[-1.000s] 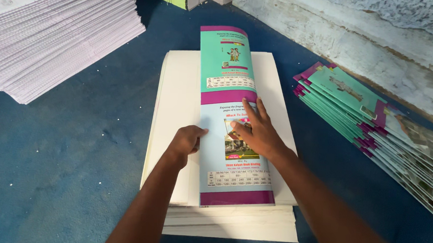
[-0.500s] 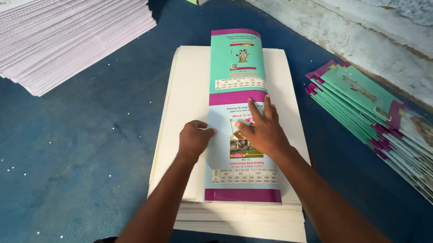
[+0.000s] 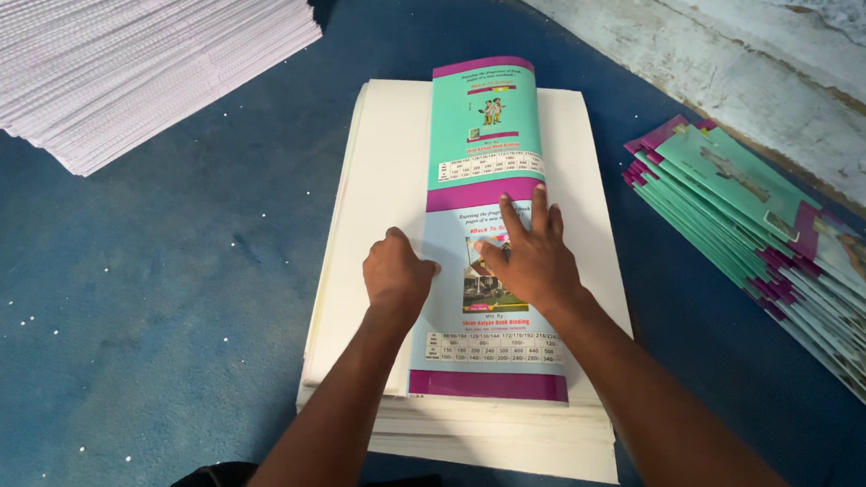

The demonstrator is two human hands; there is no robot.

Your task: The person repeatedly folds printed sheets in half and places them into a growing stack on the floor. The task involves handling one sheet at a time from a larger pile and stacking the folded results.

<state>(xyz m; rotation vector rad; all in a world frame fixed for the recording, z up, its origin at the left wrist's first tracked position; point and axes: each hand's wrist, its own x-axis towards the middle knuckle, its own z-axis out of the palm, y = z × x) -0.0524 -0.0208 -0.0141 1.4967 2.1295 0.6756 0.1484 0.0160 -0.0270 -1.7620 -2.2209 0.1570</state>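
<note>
While pinned by both hands, printed cover (image 3: 488, 157) lengthwise away

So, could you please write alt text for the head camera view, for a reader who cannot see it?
Two bare hands press a teal and purple printed sheet onto a stack of white paper: the left hand is a fist at the sheet's left edge, the right hand lies flat on it. More white sheets and teal covers lie on the blue floor.

- Printed cover sheet (image 3: 489, 227): glossy, smooth coated paper.
- White stack (image 3: 386, 201) beneath: matt plain paper.
- Blue floor (image 3: 130, 285): rough, speckled, matt.
- Far right wall (image 3: 725, 61): coarse, chalky plaster.
</note>
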